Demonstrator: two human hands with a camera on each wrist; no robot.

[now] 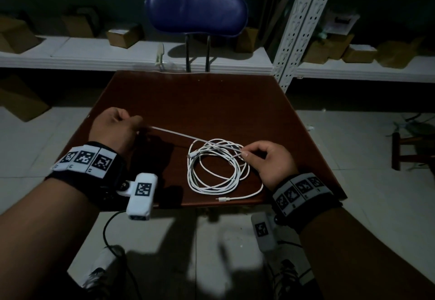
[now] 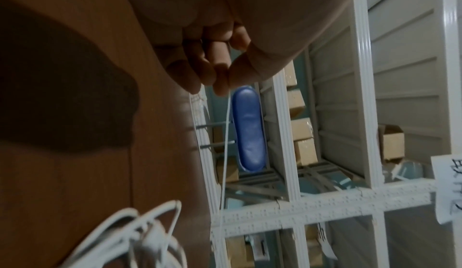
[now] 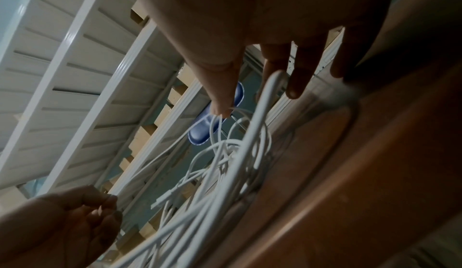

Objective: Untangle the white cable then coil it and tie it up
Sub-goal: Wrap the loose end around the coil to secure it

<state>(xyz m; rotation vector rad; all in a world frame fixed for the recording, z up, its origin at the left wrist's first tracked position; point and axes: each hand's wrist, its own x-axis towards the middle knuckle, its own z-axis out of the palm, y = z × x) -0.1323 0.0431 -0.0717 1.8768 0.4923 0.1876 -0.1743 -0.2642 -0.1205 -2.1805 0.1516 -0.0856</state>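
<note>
The white cable (image 1: pixel 213 169) lies in a loose coil on the brown table (image 1: pixel 211 102), near its front edge. One plug (image 1: pixel 191 155) rests inside the coil and the other plug (image 1: pixel 223 198) lies by the front edge. A thin white tie strip (image 1: pixel 183 136) runs taut above the table from my left hand (image 1: pixel 138 123) to my right hand (image 1: pixel 244 153). Each hand pinches one end of it. In the left wrist view the strip (image 2: pixel 226 126) hangs from the pinching fingers (image 2: pixel 220 82) and the coil (image 2: pixel 140 232) shows below. The right wrist view shows thumb and forefinger (image 3: pixel 220 110) pinching over the coil (image 3: pixel 225 173).
A blue chair (image 1: pixel 196 10) stands behind the table's far edge. Low white shelves (image 1: pixel 94 54) with cardboard boxes run along the back, with a perforated white upright (image 1: pixel 303 24) at the right. A dark stool (image 1: pixel 409 151) stands on the tiled floor to the right.
</note>
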